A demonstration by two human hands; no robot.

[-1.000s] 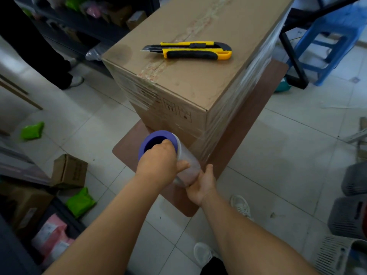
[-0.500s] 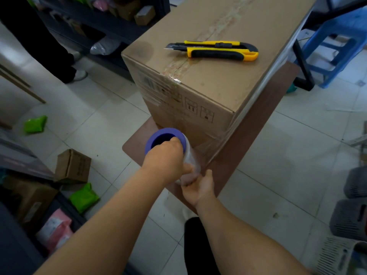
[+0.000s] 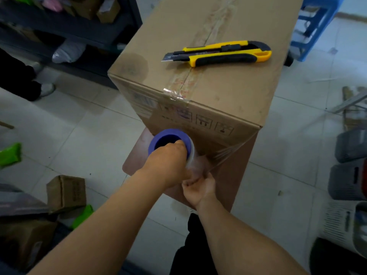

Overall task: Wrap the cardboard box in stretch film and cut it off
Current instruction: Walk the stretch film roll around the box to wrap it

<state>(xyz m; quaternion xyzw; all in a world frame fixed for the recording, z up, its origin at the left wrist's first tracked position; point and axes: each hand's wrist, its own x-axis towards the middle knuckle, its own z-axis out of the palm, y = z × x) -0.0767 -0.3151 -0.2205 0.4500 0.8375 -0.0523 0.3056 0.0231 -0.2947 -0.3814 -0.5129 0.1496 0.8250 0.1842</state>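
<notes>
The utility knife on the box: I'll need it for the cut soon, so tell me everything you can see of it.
The utility knife lies flat on the top of the cardboard box, just beyond the taped seam's near end. Its body is yellow with a black grip and a black slider. The snap-off blade is extended and points left. Neither hand touches it: both are lower down at the stretch film roll.

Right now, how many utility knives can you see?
1. A yellow and black utility knife lies flat on top of the cardboard box, far from both hands. Others could sit among the shelf clutter, unseen.
</notes>
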